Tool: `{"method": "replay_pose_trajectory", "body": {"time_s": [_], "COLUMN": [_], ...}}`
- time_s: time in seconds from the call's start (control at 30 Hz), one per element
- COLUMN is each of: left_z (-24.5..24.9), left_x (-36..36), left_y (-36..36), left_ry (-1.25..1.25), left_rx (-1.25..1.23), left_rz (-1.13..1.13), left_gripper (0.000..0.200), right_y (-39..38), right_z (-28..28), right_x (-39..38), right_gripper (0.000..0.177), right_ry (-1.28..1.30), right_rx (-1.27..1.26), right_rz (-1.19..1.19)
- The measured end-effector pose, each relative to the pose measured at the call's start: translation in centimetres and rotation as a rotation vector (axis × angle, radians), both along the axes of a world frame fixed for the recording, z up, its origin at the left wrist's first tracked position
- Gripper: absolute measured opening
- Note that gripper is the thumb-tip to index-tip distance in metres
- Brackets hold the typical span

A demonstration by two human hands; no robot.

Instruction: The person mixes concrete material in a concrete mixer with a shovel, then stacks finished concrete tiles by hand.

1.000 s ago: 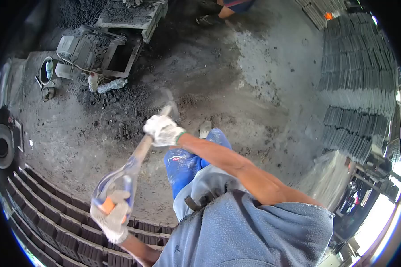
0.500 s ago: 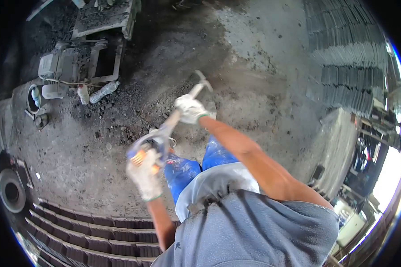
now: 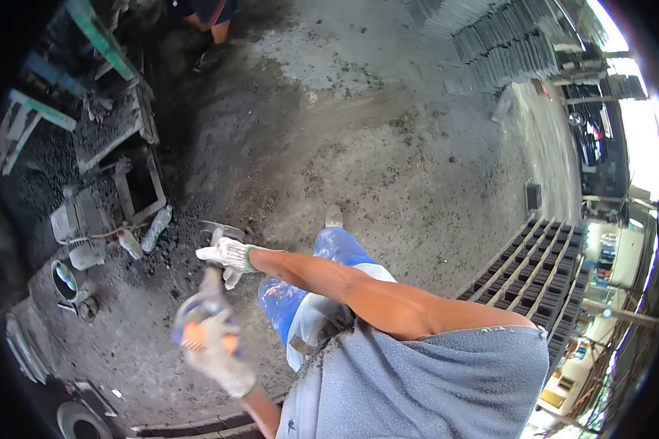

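Note:
My left hand (image 3: 218, 357), in a pale glove with orange patches, is closed around the bluish grip end of a shovel (image 3: 211, 284), blurred by motion. Farther up the shaft is my right hand (image 3: 231, 254), in a white knit glove, gripping near the head with a thumb or finger sticking out to the left. Behind that hand the shovel's head shows only in part. The tool is low and left of my blue trouser legs (image 3: 280, 300), over the dusty floor near dark loose rubble (image 3: 176, 271).
A dirty machine with a motor (image 3: 80, 216) and metal frame (image 3: 143, 183) stands left, beside plastic bottles (image 3: 157, 227) and a bucket (image 3: 64, 280). A co-worker's legs (image 3: 216, 29) show at the top. Stacked grey sheets (image 3: 505, 51) and racked dark blocks (image 3: 527, 271) are right.
My view has turned right. The shovel's head and my right hand have swung left and lower in view, and my left hand has dropped. A co-worker's legs have come into view.

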State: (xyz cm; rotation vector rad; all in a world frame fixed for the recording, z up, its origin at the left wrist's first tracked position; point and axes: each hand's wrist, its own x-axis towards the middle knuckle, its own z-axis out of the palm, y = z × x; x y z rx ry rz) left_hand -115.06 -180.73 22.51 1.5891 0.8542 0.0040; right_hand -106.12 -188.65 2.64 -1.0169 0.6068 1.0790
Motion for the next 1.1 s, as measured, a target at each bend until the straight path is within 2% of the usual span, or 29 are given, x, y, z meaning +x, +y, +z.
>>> {"method": "replay_pose_trajectory", "body": {"time_s": [0.03, 0.1, 0.17, 0.23, 0.27, 0.3, 0.37, 0.4, 0.43, 0.5, 0.57, 0.63, 0.7, 0.73, 0.77, 0.83, 0.87, 0.9, 0.97, 1.0, 1.1], "left_z": [-0.7, -1.1, -1.1, -4.0, -3.2, -4.3, -6.7, -9.3, -12.7, -14.8, -18.5, -20.3, -20.6, -21.1, -19.9, -20.5, -21.1, -21.6, -21.3, -22.5, -24.4], "left_x": [-0.3, -0.8, -1.3, -2.6, -2.6, -3.5, -3.3, -3.4, -3.7, -3.8, -3.8, -3.7, -3.3, -3.3, -2.9, -2.4, -1.8, -1.0, 1.3, 2.8, 9.2], "left_y": [-3.0, -7.8, -10.8, -12.1, -13.1, -14.0, -14.8, -14.8, -14.2, -15.2, -15.2, -16.2, -16.5, -16.5, -17.8, -17.8, -18.1, -18.6, -21.0, -21.6, -25.4], "left_ry": [-0.009, 0.057, 0.119, -0.262, -0.040, 0.018, 0.022, 0.006, 0.094, 0.244, 0.260, 0.245, 0.456, 0.472, 0.588, 0.636, 0.678, 0.718, 0.693, 0.654, 0.594], "left_rx": [-0.131, -0.252, -0.157, 0.148, -0.002, -0.176, 0.009, 0.015, 0.123, 0.322, 0.297, 0.260, 0.089, 0.051, 0.067, 0.091, 0.116, 0.142, 0.235, 0.195, 0.177], "left_rz": [-0.072, -0.281, -0.732, -1.123, -1.070, -0.895, -0.941, -0.976, -1.021, -1.125, -1.123, -1.066, -0.943, -0.879, -0.833, -0.873, -0.900, -0.928, -1.059, -1.076, -1.152], "left_gripper": [0.037, 0.042, 0.038, 0.038, 0.039, 0.039, 0.038, 0.038, 0.038, 0.040, 0.042, 0.039, 0.035, 0.032, 0.034, 0.037, 0.039, 0.040, 0.042, 0.040, 0.036], "right_y": [-1.3, -7.0, -14.9, -22.3, -26.3, -30.3, -37.0, -39.8, -42.3, -47.7, -52.0, -55.6, -57.8, -60.3, -61.2, -63.1, -64.4, -66.0, -68.8, -69.9, -73.5], "right_z": [0.7, -0.5, -3.4, -6.6, -7.0, -7.4, -1.8, -1.0, -0.2, 1.9, 4.4, 2.7, 3.6, -1.9, 0.3, 3.3, 3.1, 0.4, -1.6, -2.5, -4.5], "right_x": [-0.5, -2.3, -4.2, -5.7, -6.8, -7.8, -11.0, -13.6, -16.3, -20.1, -21.8, -23.2, -23.7, -25.7, -25.8, -25.1, -24.7, -24.7, -23.1, -22.0, -17.1], "right_gripper": [0.040, 0.041, 0.044, 0.046, 0.047, 0.048, 0.066, 0.060, 0.055, 0.050, 0.045, 0.041, 0.042, 0.041, 0.041, 0.042, 0.044, 0.043, 0.051, 0.051, 0.064], "right_ry": [0.077, 0.086, -0.037, -0.217, -0.329, -0.453, -0.642, -0.829, -1.006, -0.773, -0.258, -0.278, -0.196, -0.408, -0.337, -0.136, -0.121, -0.194, -0.210, -0.197, -0.205], "right_rx": [0.019, 0.087, 0.093, 0.034, -0.059, -0.177, -0.472, -0.673, -0.880, -0.984, -0.987, -1.153, -1.153, -1.350, -1.278, -1.051, -1.077, -1.230, -1.273, -1.275, -1.327], "right_rz": [-0.126, -0.225, -0.198, -0.064, 0.041, 0.159, 0.387, 0.413, 0.438, 0.487, 0.342, 0.372, 0.199, 0.176, -0.005, -0.288, -0.302, -0.268, -0.311, -0.338, -0.560]}}
